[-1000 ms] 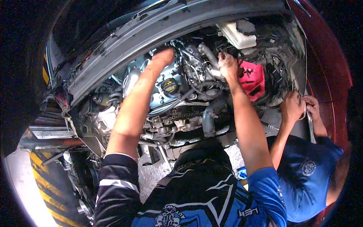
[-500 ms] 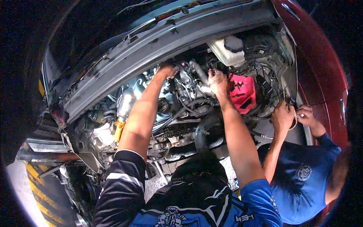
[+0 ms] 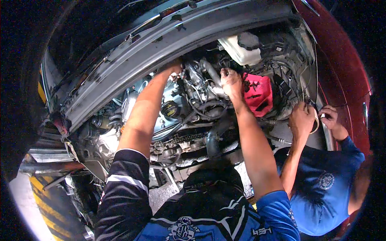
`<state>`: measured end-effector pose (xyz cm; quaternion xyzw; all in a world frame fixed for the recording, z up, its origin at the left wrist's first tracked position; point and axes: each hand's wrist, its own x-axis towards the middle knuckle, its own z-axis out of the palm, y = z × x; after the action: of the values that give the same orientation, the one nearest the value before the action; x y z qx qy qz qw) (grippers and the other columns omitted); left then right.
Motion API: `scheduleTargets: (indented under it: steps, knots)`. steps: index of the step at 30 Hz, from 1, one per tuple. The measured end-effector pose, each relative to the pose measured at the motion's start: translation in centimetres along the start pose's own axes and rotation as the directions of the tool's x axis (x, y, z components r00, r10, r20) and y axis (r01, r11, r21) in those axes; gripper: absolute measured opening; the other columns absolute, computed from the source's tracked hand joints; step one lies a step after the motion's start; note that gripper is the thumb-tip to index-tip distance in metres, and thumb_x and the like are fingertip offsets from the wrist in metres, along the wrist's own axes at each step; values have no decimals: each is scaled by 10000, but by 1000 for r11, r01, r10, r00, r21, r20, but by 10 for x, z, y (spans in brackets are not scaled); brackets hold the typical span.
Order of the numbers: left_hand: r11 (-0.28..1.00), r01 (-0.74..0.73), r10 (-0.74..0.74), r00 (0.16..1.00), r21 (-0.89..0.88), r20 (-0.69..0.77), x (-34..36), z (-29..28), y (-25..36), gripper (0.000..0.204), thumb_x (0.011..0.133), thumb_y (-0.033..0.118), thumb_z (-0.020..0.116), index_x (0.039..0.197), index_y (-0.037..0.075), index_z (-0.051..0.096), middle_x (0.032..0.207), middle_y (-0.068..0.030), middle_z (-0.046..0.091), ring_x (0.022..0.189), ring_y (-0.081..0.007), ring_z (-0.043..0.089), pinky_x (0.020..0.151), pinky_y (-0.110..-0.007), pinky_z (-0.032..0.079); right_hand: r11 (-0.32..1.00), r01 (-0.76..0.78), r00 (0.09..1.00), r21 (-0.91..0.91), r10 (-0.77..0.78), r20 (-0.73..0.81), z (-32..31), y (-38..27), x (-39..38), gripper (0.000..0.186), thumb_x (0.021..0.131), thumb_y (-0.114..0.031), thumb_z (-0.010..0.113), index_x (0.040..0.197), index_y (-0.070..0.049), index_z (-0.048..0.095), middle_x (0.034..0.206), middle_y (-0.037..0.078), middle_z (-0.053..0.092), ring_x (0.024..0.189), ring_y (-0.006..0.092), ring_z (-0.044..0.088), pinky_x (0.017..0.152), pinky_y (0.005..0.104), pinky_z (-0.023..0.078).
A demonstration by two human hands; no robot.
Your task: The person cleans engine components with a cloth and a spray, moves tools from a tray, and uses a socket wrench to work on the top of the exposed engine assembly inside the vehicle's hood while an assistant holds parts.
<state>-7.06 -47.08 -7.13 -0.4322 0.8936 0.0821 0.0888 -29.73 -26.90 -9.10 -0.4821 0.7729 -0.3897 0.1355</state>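
While the left hand (image 3: pixel 175 67) reaches over the engine (image 3: pixel 173 97) in its bay (image 3: pixel 302 56), its grip obscured, the right hand (image 3: pixel 232 83) curls its fingers beside the red tray (image 3: pixel 261 94), any hold unclear.

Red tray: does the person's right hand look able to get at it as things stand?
Probably yes: the red tray lies open just to the right of the right hand, with nothing visible blocking the way between them.

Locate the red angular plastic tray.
The tray sits right of centre in the head view, beside the wearer's right hand, below the black-capped white plastic reservoir.
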Motion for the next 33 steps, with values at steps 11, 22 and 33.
scheduleTargets:
  steps: [11, 22, 33]
  knots:
    - [994, -108, 108, 994, -11, -12, 2, 14, -19, 582, 899, 293, 531, 1402, 27, 408, 1454, -228, 382, 1355, -367, 342, 1158, -416, 231, 999, -7, 997, -54, 3, -72, 8, 4, 0, 438, 912, -413, 554, 1063, -16, 664, 1089, 228, 653, 1037, 388, 605, 932, 449, 451]
    - [987, -155, 154, 988, -32, -16, -2, 19, -16, 556, 899, 247, 535, 1394, 24, 416, 1431, -238, 412, 1333, -366, 378, 1151, -414, 247, 999, 26, 999, 22, -25, -34, 7, 6, 1, 416, 927, -384, 533, 1038, -5, 666, 1043, 249, 653, 1003, 402, 610, 903, 456, 464]
    - [992, -128, 129, 991, -16, 19, 1, 31, -17, 559, 878, 157, 524, 1390, -16, 382, 1413, -258, 429, 1304, -363, 417, 1142, -410, 268, 997, -57, 998, 55, 57, 6, 13, 10, 4, 404, 933, -381, 511, 1001, -18, 674, 984, 242, 664, 948, 388, 631, 849, 450, 487]
